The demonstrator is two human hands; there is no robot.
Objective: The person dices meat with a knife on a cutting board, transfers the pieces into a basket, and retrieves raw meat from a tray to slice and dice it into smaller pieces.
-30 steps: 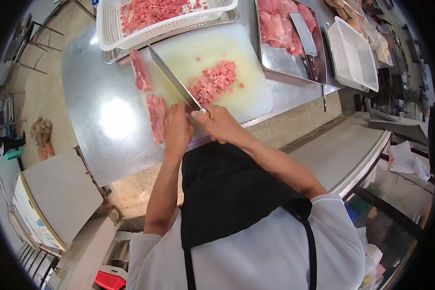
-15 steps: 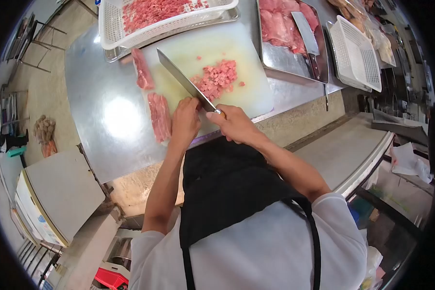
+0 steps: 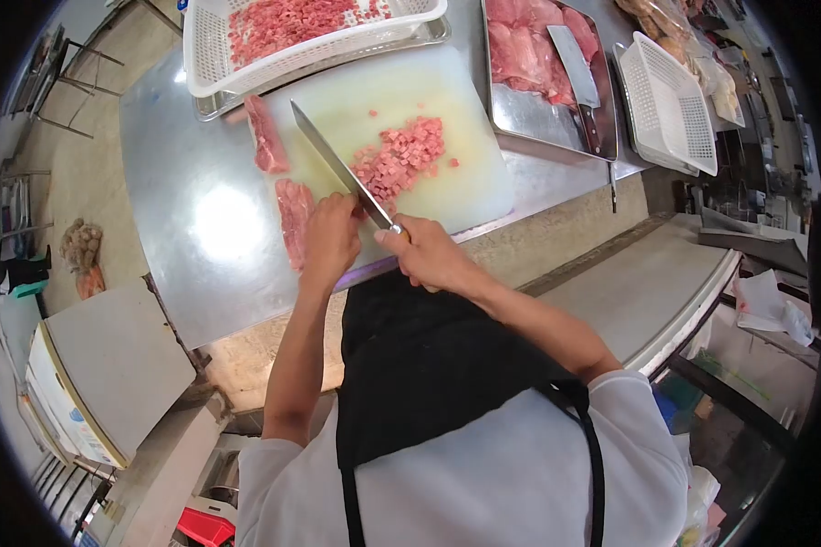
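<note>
My right hand [image 3: 429, 253] is wrapped round the handle of a long knife [image 3: 327, 153], whose blade points up and left over the cutting board [image 3: 470, 173]. Left of the blade, my left hand [image 3: 335, 235] has its fingers curled down close against the knife; what lies beneath the fingertips is hidden. Diced pink meat [image 3: 400, 159] is heaped just right of the blade. One meat strip [image 3: 294, 219] lies beside my left hand, and another strip [image 3: 266, 137] rests farther up along the board's left edge.
A white basket of diced meat [image 3: 315, 62] stands behind the board. To the right are a metal tray [image 3: 531, 117] with large meat pieces and a cleaver [image 3: 575, 68], then a white basket [image 3: 670, 109]. The steel table [image 3: 169, 201] extends left.
The knife and both hands have shifted slightly down and left since half a second ago. My right hand still grips the knife.
</note>
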